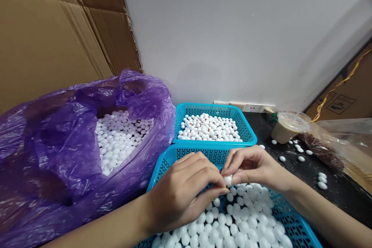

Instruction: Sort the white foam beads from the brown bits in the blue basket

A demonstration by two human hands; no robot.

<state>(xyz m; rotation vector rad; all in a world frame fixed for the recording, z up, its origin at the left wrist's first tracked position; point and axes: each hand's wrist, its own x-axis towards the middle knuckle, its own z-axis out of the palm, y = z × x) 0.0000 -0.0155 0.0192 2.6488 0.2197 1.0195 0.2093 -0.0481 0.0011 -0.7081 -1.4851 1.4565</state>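
Above the near blue basket (302, 224), a small white ball (228, 180) is pinched between the thumb and fingers of my right hand (255, 166). My left hand (186, 190) comes in from the left with its thumb and fingertips closed together against the ball's left side. Whatever those left fingertips pinch is hidden behind them. Many loose white balls (241, 217) fill the near basket beneath both hands.
A farther blue basket (250, 136) holds white balls with brownish bits among them. On the left, a purple plastic bag (72, 155) contains more balls. A lidded drink cup (286, 128), stray balls (322, 178) and a bag of reddish-brown pieces (322, 149) rest on the black tabletop.
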